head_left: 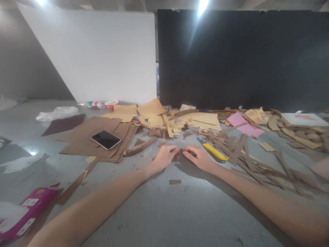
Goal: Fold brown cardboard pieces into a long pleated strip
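Both hands low on the grey floor (164, 212): left hand (164, 157) and right hand (199, 157) meet fingertip to fingertip, pinched shut on a small brown scrap (180, 153) between them. A yellow knife (214, 152) lies just beside the right hand; a phone (106, 139) rests on cardboard sheets (84, 137), left.

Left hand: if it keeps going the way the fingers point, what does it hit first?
The left hand points right, at the small brown piece both hands pinch; just beyond are the right hand fingertips. Depth unclear.
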Tool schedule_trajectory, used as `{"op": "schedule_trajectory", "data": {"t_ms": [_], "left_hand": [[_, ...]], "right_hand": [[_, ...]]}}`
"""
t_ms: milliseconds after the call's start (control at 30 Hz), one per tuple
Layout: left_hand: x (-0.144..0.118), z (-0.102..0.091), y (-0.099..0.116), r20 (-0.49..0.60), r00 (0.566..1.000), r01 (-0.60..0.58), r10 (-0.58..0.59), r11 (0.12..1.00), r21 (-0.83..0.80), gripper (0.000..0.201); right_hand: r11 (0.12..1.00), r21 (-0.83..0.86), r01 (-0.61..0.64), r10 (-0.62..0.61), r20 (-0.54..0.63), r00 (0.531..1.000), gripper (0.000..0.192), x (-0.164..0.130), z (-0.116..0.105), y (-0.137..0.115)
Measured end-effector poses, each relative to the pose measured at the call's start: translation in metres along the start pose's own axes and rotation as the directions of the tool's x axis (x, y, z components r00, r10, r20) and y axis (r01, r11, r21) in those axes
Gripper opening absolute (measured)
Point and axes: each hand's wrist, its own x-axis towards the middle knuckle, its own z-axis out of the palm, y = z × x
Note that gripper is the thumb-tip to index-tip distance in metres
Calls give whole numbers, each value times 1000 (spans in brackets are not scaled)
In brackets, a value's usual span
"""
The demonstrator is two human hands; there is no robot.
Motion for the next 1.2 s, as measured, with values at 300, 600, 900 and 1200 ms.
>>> {"op": "schedule_trajectory", "data": {"t_ms": [300, 600, 900, 1200], "left_hand": [[-3, 2, 3, 103, 994, -57, 42, 988, 146, 46], [-6, 1, 17, 92, 996, -17, 7, 994, 103, 44], [-6, 1, 11, 117, 993, -25, 15, 996, 88, 35], [-9, 2, 17, 193, 978, -117, 86, 981, 153, 31]], "right_hand": [[999, 44, -12, 8, 93, 996, 43, 0, -1, 0], [998, 70, 3, -2, -17, 1000, 42, -1, -5, -1], [995, 90, -42, 43, -8, 999, 39, -1, -4, 0], [997, 78, 14, -17, 38, 999, 42, -1, -4, -2]]}}
